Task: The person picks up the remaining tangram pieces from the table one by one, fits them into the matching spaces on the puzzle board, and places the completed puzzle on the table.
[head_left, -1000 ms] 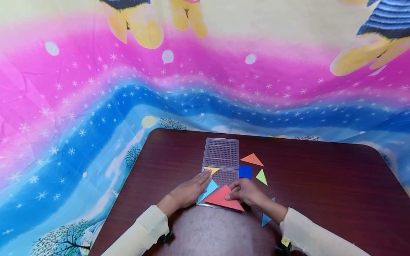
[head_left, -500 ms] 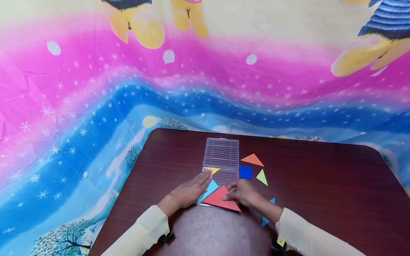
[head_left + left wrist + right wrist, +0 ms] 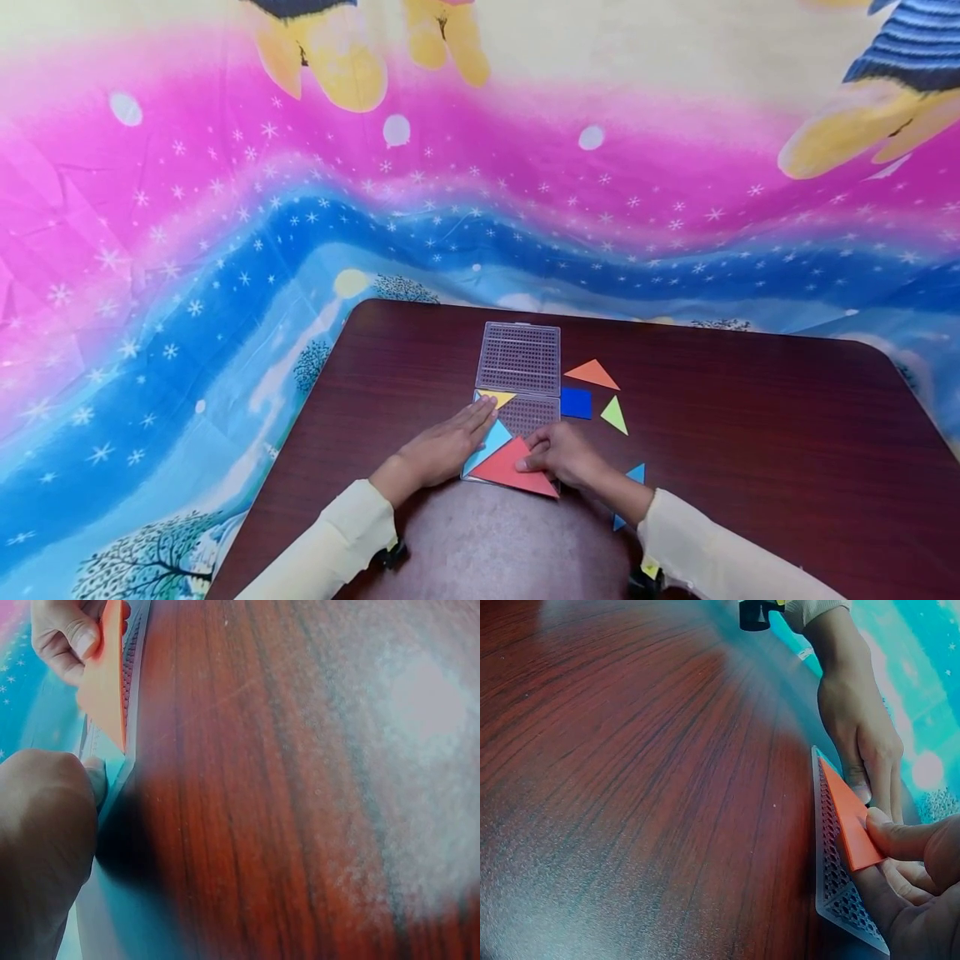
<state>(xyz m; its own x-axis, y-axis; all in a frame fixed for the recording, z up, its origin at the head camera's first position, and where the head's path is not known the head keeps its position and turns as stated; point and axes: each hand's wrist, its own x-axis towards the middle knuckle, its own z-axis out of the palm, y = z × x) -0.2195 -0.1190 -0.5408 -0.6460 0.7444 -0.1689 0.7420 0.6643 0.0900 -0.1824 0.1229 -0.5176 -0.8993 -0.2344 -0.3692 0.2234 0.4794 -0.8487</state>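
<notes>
A red triangle tile (image 3: 517, 468) is pinched between thumb and fingers of my right hand (image 3: 566, 454). It lies tilted over the front of a clear, dotted open case (image 3: 531, 414); the right wrist view shows a gap beneath the tile (image 3: 849, 817). With straight fingers, my left hand (image 3: 442, 450) rests on a light blue triangle tile (image 3: 491, 443) along the case's left side. A yellow triangle tile (image 3: 498, 400) shows just past its fingertips, partly covered. In the left wrist view the left thumb (image 3: 96, 776) touches the case edge.
Right of the case lie an orange triangle (image 3: 594, 373), a dark blue square (image 3: 576, 403) and a lime green triangle (image 3: 615, 415). A blue piece (image 3: 636, 473) is partly hidden under the right forearm. The case's lid (image 3: 519, 358) lies flat behind, on the brown table (image 3: 765, 450).
My right hand has shifted the red triangle a little to the left, closer against the light blue tile. The left hand has stayed in place.
</notes>
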